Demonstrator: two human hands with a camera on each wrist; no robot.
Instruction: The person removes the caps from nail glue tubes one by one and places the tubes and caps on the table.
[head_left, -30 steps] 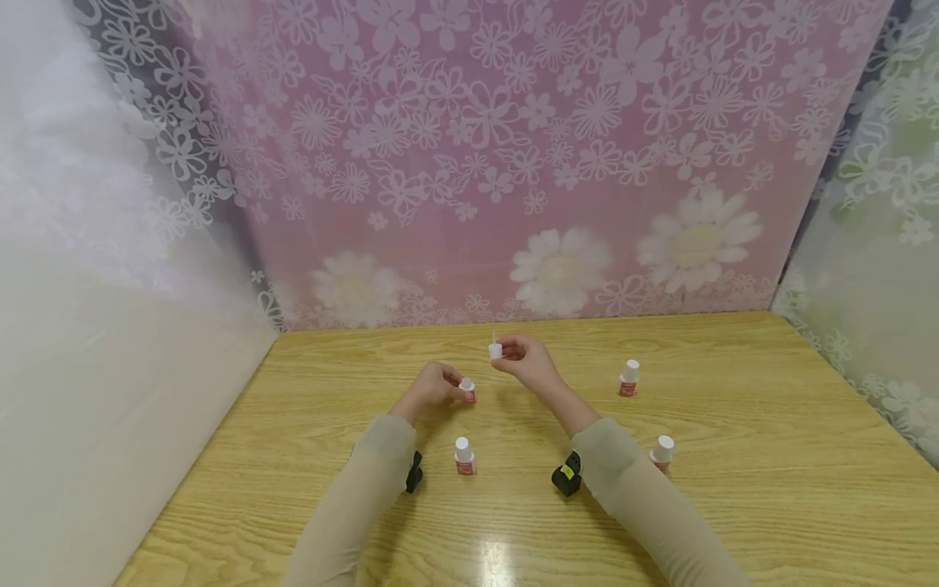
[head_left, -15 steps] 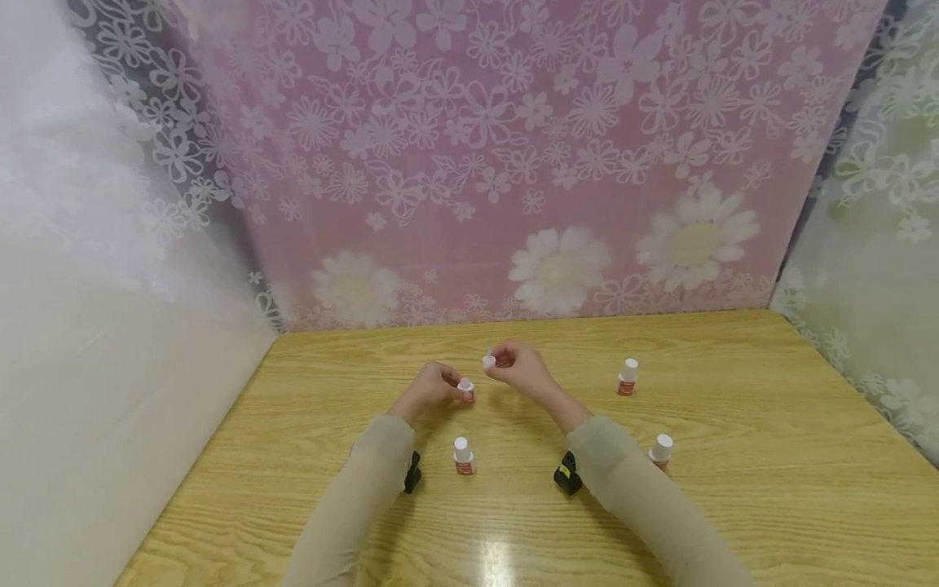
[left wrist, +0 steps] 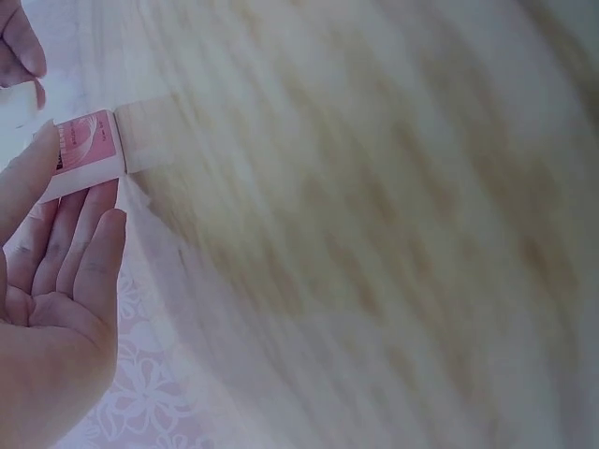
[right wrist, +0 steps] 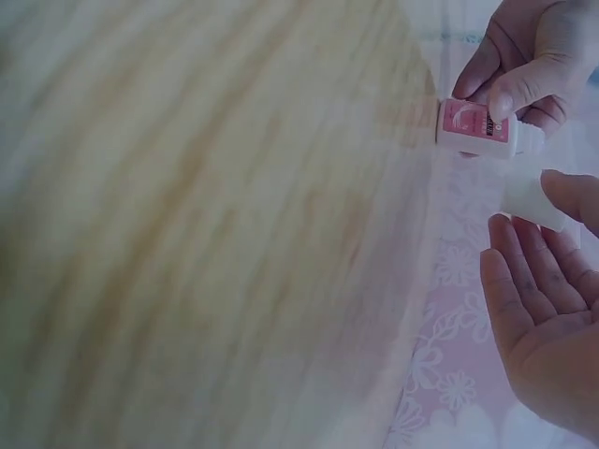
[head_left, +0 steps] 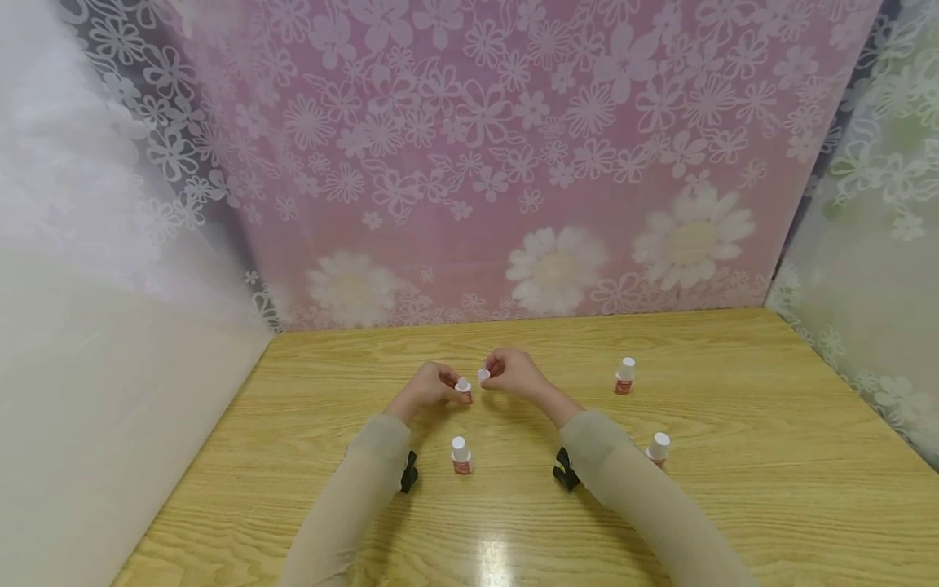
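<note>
1. Left hand (head_left: 433,384): pinches a small white plastic bottle with a red-pink label (head_left: 465,393) from its left side, thumb on the label face, fingers behind. Grip is on the body, so the narrow white neck (head_left: 462,381) stands bare above it.
2. Bottle's long axis: upright, neck uppermost; base appears to rest on the yellow wood-grain table (head_left: 352,367), judging by the left wrist view.
3. Right hand (head_left: 516,375): thumb and fingertips pinch a short white plastic cap (head_left: 483,377). Which end of the cap faces up, I cannot tell surely from here.
4. Key relation: cap sits just right of the neck, near it but apart. Right wrist view puts cap and neck at about the same height. My judgement: any move joining the two hinges on that sideways offset and on lining up the cap's axis with the upright neck.
5. Nearer hand: left is already on the bottle; right is close by, cap between its fingers and the neck.
6. Nearby, well apart from the grips: a capped white bottle with red label (head_left: 461,457) toward the person, two similar capped bottles (head_left: 624,377) off right, one partly behind the right sleeve (head_left: 623,465).
</note>
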